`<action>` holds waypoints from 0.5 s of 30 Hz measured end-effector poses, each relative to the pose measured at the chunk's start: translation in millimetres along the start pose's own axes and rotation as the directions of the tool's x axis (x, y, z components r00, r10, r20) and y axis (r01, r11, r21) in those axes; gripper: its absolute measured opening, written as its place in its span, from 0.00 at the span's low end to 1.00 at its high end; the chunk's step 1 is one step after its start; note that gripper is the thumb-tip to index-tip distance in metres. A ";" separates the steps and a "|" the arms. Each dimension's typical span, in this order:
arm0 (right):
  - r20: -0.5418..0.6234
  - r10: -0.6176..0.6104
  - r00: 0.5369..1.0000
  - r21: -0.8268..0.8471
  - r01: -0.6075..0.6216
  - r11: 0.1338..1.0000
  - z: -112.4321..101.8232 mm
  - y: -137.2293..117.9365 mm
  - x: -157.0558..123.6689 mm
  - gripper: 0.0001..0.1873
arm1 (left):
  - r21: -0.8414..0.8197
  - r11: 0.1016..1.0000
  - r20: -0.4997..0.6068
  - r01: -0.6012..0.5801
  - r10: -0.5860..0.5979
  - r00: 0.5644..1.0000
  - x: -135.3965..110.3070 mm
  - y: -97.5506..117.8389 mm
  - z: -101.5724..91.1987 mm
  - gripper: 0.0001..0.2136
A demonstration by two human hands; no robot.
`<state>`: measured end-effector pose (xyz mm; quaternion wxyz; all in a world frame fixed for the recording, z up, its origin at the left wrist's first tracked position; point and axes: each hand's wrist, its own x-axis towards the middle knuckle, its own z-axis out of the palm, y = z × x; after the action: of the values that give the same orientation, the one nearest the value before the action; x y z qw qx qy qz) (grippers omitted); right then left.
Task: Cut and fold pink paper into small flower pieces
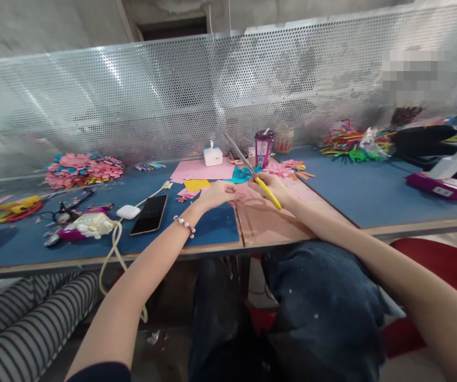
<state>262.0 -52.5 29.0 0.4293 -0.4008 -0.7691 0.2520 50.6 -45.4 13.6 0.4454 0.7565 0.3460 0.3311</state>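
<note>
Workbench view, read from left to right. At the far left, a heap of pink paper flowers [83, 170] is seen on the blue table [212, 225], with a co-worker's striped trouser legs [17, 318] below the edge. Next, a purple-and-white device [85, 225], a white charger [128, 212] and a dark smartphone [149, 215] are laid side by side near the front edge.

Near the middle, the left hand [216, 195], with a beaded bracelet [184, 225] on its wrist, is closed in a pinch on the pink paper piece [245, 194]. The piece is small, pale pink and thin, and is held just above the table between the two hands; its outline cannot be made out. The right hand [273, 185] is wrapped around the yellow-handled tool [269, 192], whose long metal blade is angled up and away to the left; whether it is scissors or a knife cannot be told.

Behind the hands, a pink sheet [202, 171], a yellow sheet [196, 184] and a purple cup [263, 148] are placed. Further right, coloured paper strips [351, 143] are piled against the perforated metal screen [133, 101].
</note>
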 end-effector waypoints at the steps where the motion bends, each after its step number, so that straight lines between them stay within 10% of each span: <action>1: 0.035 0.019 0.999 -0.021 -0.018 1.000 -3.1 -12.2 -8.3 0.20 | 0.007 1.000 0.007 -0.004 0.004 1.000 0.0 -0.4 0.5 0.12; 7: 0.050 -0.078 0.996 -0.057 0.081 0.995 -23.0 -65.5 -56.9 0.20 | 0.037 0.999 -0.011 -0.020 0.020 1.000 -0.3 -1.4 -0.6 0.11; 15: 0.128 0.055 0.990 -0.157 -0.034 0.987 7.5 -15.2 -9.1 0.16 | 0.028 0.999 -0.010 -0.029 0.029 1.000 -3.1 5.2 -0.6 0.13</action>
<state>252.2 -68.8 32.2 0.3393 -0.4324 -0.8039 0.2271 49.6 -49.5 17.9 0.4279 0.7659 0.3420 0.3365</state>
